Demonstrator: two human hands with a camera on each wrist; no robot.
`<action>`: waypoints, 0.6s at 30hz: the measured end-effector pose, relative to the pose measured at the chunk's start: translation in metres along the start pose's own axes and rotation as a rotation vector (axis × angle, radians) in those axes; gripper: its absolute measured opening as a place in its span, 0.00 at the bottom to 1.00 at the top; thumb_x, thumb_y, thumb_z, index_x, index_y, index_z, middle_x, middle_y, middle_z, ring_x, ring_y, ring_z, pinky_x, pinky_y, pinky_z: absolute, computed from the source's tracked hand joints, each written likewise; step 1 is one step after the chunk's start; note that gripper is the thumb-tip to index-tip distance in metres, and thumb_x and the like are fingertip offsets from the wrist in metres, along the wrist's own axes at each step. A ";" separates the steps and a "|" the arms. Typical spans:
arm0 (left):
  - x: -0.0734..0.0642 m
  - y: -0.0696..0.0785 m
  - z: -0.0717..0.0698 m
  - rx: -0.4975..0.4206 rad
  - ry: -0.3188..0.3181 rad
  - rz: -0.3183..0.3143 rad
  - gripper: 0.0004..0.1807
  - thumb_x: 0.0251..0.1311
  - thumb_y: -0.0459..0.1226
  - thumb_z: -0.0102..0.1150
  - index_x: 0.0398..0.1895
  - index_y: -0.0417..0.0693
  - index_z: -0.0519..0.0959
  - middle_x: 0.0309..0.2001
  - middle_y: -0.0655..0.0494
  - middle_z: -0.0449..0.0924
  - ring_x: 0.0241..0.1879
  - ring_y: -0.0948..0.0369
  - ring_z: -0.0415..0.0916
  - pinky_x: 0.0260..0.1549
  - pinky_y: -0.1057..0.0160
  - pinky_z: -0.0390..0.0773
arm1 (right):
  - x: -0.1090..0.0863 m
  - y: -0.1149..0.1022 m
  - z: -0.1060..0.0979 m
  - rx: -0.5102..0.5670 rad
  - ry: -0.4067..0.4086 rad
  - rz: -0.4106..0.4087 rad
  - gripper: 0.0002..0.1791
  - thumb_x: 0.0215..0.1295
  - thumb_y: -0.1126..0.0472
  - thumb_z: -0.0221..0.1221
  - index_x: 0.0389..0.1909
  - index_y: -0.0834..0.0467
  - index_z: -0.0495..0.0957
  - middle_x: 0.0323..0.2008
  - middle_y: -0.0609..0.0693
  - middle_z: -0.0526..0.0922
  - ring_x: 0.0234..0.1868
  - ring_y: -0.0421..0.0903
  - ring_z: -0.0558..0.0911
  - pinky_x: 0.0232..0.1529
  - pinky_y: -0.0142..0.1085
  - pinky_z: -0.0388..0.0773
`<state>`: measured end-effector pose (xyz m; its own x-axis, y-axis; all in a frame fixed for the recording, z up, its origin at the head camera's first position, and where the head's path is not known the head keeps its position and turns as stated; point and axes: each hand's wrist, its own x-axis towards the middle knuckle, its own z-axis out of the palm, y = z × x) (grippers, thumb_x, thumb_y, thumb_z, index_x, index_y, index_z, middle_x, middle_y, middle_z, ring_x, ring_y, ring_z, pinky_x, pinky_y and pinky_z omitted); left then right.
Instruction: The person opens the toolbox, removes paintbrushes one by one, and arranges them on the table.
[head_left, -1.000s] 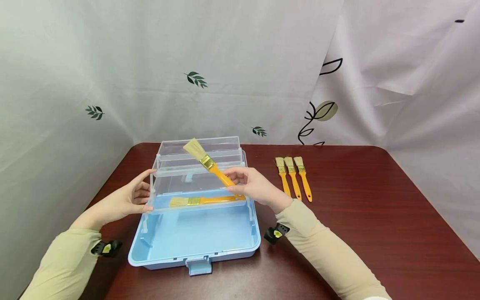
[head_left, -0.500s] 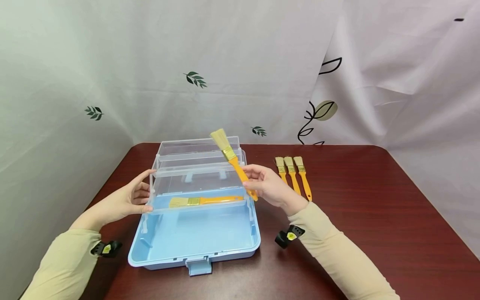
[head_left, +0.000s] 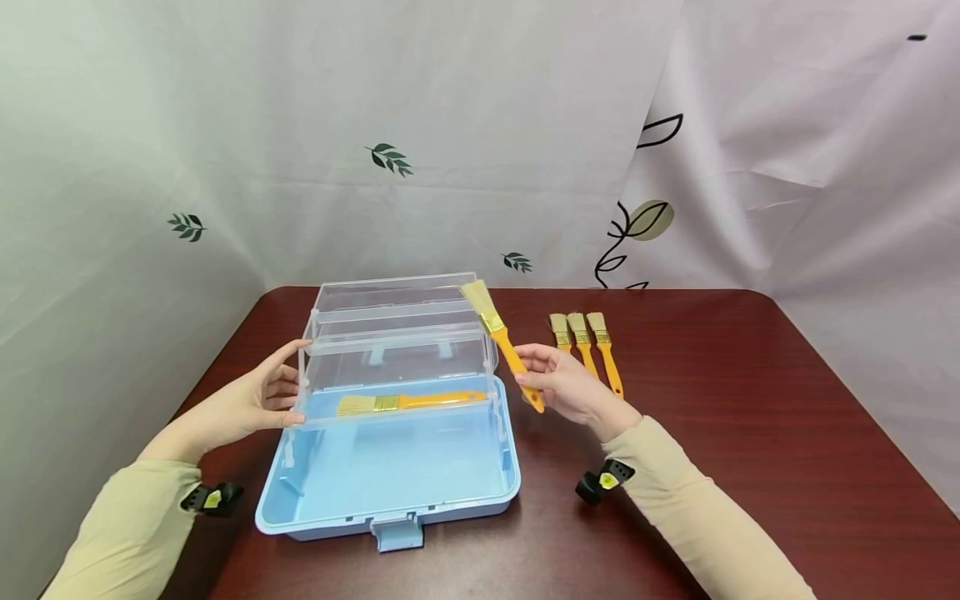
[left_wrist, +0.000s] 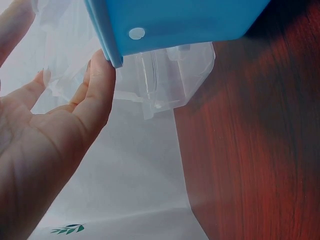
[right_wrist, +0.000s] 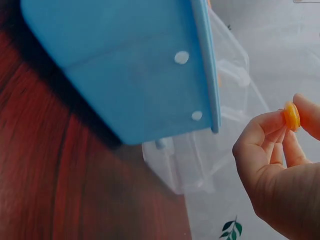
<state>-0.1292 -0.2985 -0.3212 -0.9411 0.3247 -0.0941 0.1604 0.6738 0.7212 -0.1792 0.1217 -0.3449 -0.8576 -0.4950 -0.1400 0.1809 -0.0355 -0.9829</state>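
A flat paintbrush (head_left: 512,354) with an orange handle slants up, bristles top left, beside the right end of the clear tray (head_left: 401,360). My right hand (head_left: 573,387) pinches it near the handle's end. The right wrist view shows the orange handle tip (right_wrist: 292,116) between thumb and finger. My left hand (head_left: 236,408) grips the tray's left end, index finger at the upper corner and thumb at the lower one. Another paintbrush (head_left: 442,400) lies along the tray's front compartment. The tray belongs to an opened light-blue storage box (head_left: 397,475), tilted up over its base.
Three more paintbrushes (head_left: 583,342) lie side by side on the dark red table (head_left: 720,417), behind my right hand. A latch (head_left: 397,533) hangs from the box's front. A pale curtain (head_left: 300,125) closes off the back and sides.
My right hand has carried its paintbrush rightward, from over the tray to past its right end. The brush has turned more upright. My left hand stays at the tray.
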 end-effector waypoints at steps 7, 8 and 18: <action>0.000 0.000 0.000 0.004 0.003 -0.007 0.56 0.49 0.42 0.68 0.73 0.56 0.37 0.53 0.37 0.64 0.52 0.44 0.72 0.48 0.53 0.79 | -0.006 0.007 -0.014 0.028 0.009 0.025 0.23 0.65 0.71 0.51 0.60 0.66 0.62 0.35 0.42 0.78 0.32 0.37 0.75 0.33 0.27 0.75; 0.000 0.000 0.000 0.004 0.003 -0.008 0.56 0.50 0.42 0.68 0.73 0.56 0.37 0.53 0.37 0.64 0.52 0.44 0.72 0.48 0.53 0.79 | -0.007 0.008 -0.016 0.034 0.005 0.027 0.22 0.65 0.71 0.50 0.60 0.66 0.61 0.35 0.41 0.78 0.31 0.37 0.75 0.33 0.27 0.75; 0.000 0.000 0.001 0.007 0.004 -0.001 0.56 0.50 0.41 0.68 0.73 0.55 0.37 0.52 0.36 0.65 0.52 0.43 0.72 0.49 0.52 0.78 | -0.014 0.015 -0.035 0.094 -0.009 0.056 0.20 0.65 0.70 0.51 0.57 0.62 0.62 0.34 0.42 0.79 0.30 0.35 0.79 0.33 0.27 0.79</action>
<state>-0.1292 -0.2980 -0.3215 -0.9424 0.3213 -0.0925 0.1613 0.6792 0.7160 -0.1816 0.1582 -0.3616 -0.8404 -0.5066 -0.1929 0.2731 -0.0883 -0.9579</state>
